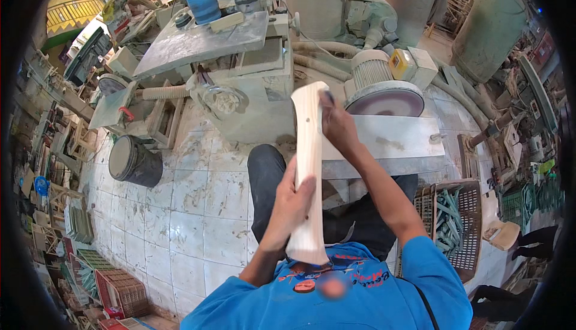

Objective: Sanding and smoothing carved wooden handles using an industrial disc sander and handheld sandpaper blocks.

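Note:
A long pale wooden piece (310, 150) with flared ends and a small dark spot near each end is held upright before my chest. My left hand (292, 199) grips its lower half, thumb across the front face. Against its upper right edge are the curled fingers of my right hand (337, 123), blurred. Something dark sits at those fingertips; whether it is a pad or a finger covering cannot be told. Behind my right hand stands a disc sander (382, 98), its flat work table (387, 138) just above my lap.
A spindle sander's table (207, 44) with blue drums stands ahead to the left. A dusty bucket (135, 161) is on the tiled floor (184, 226). To my right lies a plastic crate (468, 235) of greenish offcuts. Ribbed hoses (324, 66) run behind the sander.

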The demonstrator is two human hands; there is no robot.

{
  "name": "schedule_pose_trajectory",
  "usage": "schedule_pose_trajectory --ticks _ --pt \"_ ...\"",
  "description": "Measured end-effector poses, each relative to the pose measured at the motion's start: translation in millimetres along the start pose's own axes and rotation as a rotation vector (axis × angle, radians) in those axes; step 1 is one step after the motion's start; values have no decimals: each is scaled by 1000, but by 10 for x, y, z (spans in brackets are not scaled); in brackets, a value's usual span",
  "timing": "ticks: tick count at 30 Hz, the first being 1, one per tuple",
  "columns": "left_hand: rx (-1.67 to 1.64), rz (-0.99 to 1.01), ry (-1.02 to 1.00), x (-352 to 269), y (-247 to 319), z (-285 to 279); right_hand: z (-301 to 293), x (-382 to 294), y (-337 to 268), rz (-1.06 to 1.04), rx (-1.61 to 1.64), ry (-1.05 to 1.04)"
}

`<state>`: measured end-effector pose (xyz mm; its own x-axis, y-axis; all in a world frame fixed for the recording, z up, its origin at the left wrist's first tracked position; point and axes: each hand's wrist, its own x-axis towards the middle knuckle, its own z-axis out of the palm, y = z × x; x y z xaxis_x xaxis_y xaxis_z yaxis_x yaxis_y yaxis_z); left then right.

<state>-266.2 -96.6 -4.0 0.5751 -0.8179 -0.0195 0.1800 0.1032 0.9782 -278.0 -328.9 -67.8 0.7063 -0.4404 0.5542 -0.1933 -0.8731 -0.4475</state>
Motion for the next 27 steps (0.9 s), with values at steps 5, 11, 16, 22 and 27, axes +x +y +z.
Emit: schedule_pose_trajectory --ticks 5,11,16,22,27 --pt "-57 16 41 60 49 -127 -62 -303 -397 -187 166 -62" --pt "49 91 57 18 -10 -168 93 -120 -262 -117 126 65" --pt "-26 -99 15 -83 77 -162 -130 317 174 5 -224 -75" --pt "-105 -42 -70 -45 168 9 -691 120 -166 -110 -88 280" --pt "333 0 12 89 -491 -356 -240 -591 -280 -32 219 10"
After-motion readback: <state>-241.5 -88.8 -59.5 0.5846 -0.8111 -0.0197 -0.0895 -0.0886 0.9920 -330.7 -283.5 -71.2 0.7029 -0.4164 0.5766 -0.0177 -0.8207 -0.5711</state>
